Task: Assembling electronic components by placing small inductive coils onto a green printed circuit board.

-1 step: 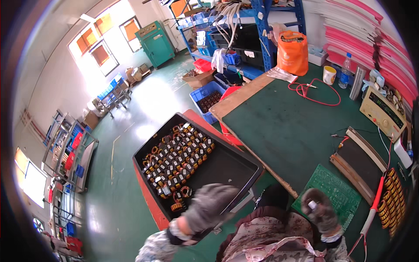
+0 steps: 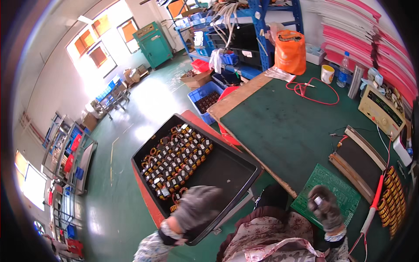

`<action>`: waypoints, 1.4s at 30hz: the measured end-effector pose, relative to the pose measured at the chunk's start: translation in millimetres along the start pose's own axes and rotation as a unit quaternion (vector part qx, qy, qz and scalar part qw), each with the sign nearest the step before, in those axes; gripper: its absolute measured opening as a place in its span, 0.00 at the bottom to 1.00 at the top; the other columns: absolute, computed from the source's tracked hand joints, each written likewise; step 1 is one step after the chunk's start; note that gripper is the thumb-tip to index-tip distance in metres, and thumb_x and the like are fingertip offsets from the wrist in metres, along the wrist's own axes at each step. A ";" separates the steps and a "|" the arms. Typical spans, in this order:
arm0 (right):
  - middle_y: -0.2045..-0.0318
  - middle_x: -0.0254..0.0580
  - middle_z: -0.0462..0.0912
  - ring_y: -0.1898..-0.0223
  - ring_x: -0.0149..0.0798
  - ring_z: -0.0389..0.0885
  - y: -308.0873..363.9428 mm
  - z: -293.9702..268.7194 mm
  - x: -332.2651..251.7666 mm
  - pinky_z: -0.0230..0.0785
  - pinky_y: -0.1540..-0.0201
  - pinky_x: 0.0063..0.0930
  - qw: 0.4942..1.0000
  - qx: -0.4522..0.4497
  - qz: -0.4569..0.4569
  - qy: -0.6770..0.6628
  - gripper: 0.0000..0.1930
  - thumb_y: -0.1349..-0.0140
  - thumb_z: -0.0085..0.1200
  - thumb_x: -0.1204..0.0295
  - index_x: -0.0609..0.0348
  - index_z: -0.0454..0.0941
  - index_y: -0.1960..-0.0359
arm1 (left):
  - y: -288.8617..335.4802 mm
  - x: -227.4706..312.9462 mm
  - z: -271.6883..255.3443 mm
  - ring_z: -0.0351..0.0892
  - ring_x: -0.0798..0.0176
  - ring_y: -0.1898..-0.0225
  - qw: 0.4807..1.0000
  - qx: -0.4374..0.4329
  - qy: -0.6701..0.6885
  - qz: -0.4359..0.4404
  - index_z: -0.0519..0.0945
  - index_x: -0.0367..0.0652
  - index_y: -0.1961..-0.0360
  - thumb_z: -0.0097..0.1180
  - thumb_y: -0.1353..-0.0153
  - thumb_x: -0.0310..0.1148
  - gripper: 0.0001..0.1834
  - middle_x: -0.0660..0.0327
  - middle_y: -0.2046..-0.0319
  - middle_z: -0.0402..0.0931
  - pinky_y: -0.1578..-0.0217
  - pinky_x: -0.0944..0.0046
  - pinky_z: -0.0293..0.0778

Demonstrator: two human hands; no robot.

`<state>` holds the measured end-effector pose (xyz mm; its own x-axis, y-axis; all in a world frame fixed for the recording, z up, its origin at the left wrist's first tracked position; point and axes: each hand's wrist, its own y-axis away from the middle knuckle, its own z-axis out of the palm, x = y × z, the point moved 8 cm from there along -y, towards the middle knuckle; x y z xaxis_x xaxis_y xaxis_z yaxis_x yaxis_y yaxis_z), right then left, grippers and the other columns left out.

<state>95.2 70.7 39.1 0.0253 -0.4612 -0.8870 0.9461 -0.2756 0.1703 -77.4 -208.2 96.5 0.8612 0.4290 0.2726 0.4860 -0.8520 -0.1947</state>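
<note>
My left hand (image 2: 197, 208), in a grey knitted glove, is above the near end of a black tray (image 2: 238, 177), its fingers loosely stretched and blurred. Beside it in the tray lie many copper-wound ring coils (image 2: 176, 153), several bearing white tags; the hand hides some of them. Over a green circuit board (image 2: 329, 185) on the bench, my gloved right hand (image 2: 326, 209) is closed with its fingers curled up. A small white-faced piece (image 2: 318, 201) shows between those fingers; the rest of it is hidden.
The tray rests on a red surface left of the green-topped bench (image 2: 270, 118). On the bench are a curved wood-edged frame (image 2: 355, 159), a red-and-white probe (image 2: 374, 207), rows of coils (image 2: 393, 203), a beige meter (image 2: 382, 111), a bottle (image 2: 343, 70) and an orange bag (image 2: 290, 52).
My left hand has shifted left and slightly nearer the coils, covering some of the front ones. My right hand has moved slightly right over the board, still with the white-faced piece.
</note>
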 end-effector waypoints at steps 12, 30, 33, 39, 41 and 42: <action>0.64 0.46 0.72 0.62 0.46 0.74 -6.2 -116.9 -89.4 0.69 0.58 0.37 0.684 0.311 -0.264 0.605 0.24 0.61 0.65 0.72 0.58 0.70 0.60 | 118.9 -168.0 73.4 0.65 0.50 0.46 0.979 -0.093 -0.018 -0.182 0.65 0.51 0.42 0.63 0.64 0.28 0.41 0.55 0.44 0.59 0.46 0.56 0.67; 0.56 0.51 0.71 0.53 0.51 0.73 -83.3 -149.8 -62.2 0.66 0.49 0.42 0.694 0.279 -0.115 0.654 0.33 0.59 0.66 0.68 0.58 0.63 0.49 | 48.8 -138.9 129.2 0.71 0.56 0.51 0.966 -0.251 0.041 -0.052 0.74 0.46 0.52 0.68 0.72 0.30 0.37 0.55 0.54 0.70 0.50 0.64 0.72; 0.55 0.51 0.71 0.53 0.52 0.73 -83.0 -157.3 -54.6 0.65 0.48 0.41 0.700 0.291 -0.166 0.631 0.34 0.59 0.66 0.68 0.57 0.64 0.48 | 29.9 -130.0 123.3 0.75 0.67 0.71 0.927 -0.188 0.308 -0.099 0.69 0.53 0.51 0.53 0.42 0.26 0.18 0.62 0.69 0.74 0.73 0.66 0.75; 0.57 0.52 0.73 0.54 0.52 0.73 -89.2 -161.8 -49.5 0.65 0.48 0.40 0.719 0.289 -0.216 0.594 0.32 0.58 0.67 0.67 0.57 0.65 0.49 | -22.1 -86.7 109.1 0.72 0.57 0.54 0.972 -0.228 0.042 0.030 0.79 0.46 0.68 0.68 0.72 0.29 0.22 0.58 0.58 0.71 0.52 0.66 0.73; 0.57 0.52 0.73 0.54 0.52 0.73 -89.2 -159.8 -49.5 0.66 0.49 0.40 0.735 0.288 -0.208 0.578 0.32 0.57 0.67 0.67 0.57 0.65 0.50 | -30.4 -77.5 104.6 0.73 0.57 0.55 0.982 -0.184 0.037 0.035 0.78 0.45 0.69 0.68 0.72 0.29 0.22 0.58 0.59 0.71 0.54 0.65 0.74; 0.57 0.52 0.73 0.54 0.52 0.73 -86.3 -158.0 -50.1 0.66 0.49 0.41 0.729 0.298 -0.222 0.574 0.32 0.57 0.68 0.66 0.57 0.65 0.50 | -35.4 -77.4 100.9 0.73 0.57 0.56 0.989 -0.141 0.034 0.041 0.77 0.45 0.70 0.68 0.73 0.28 0.21 0.58 0.60 0.71 0.56 0.65 0.74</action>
<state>63.4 250.9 1.0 0.3372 0.7014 -0.6279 0.6428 -0.6589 -0.3908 -146.3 -180.9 -12.8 0.8791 0.3419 0.3322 0.3458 -0.9370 0.0493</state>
